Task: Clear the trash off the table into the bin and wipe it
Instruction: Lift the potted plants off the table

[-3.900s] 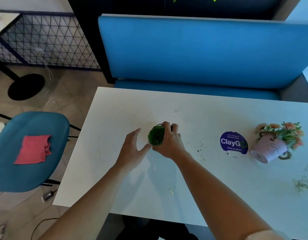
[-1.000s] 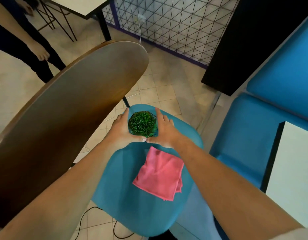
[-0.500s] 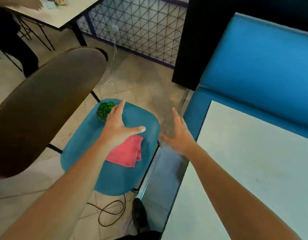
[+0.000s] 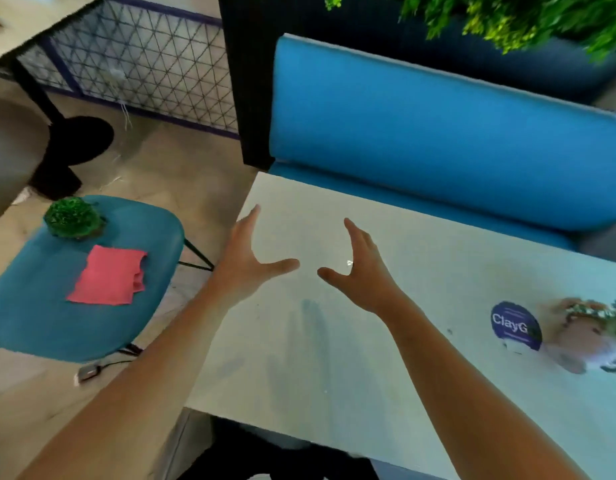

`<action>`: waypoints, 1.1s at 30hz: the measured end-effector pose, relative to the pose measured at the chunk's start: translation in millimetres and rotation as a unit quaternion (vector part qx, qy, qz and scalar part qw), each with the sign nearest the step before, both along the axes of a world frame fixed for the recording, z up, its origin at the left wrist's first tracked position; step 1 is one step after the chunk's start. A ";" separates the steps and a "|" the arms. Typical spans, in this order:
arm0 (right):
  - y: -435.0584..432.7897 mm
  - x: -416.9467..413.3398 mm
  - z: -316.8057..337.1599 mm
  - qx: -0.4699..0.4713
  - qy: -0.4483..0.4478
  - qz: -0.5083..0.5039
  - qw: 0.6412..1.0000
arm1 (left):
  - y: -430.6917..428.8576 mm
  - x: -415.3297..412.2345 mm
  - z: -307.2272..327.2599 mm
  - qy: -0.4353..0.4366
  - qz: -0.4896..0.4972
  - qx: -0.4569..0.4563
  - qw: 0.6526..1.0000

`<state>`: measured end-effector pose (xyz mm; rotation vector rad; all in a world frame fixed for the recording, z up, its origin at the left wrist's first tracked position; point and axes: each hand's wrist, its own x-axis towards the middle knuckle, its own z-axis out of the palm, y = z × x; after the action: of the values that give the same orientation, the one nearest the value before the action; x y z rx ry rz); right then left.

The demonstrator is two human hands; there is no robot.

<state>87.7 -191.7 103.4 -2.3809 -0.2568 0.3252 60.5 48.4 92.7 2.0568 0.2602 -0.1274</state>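
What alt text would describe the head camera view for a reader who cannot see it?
Two empty hands, left hand and right hand, spread open above a white table. To the left, a blue chair holds a pink cloth and a green ball plant.

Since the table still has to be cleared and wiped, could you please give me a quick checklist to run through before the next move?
1. Both hands free: ok. The left hand and right hand are open, nothing in either grip.
2. Cloth within reach: ok. The pink cloth lies on the blue chair, on the left.
3. Green plant off the table: ok. The green plant sits on the chair.
4. Table bare for wiping: not ok. The round sticker and flower pot remain.
5. Bin located: cannot tell; none in view.
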 end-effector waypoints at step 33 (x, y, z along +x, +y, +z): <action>-309.4 -101.4 -3.6 0.031 -0.058 -0.321 0.945 | -339.1 27.1 38.1 -0.039 -0.319 0.039 0.946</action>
<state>-13.7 -501.1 99.9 -2.2750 0.4502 -0.1296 87.6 -290.7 130.8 2.1498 -0.4671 -0.4354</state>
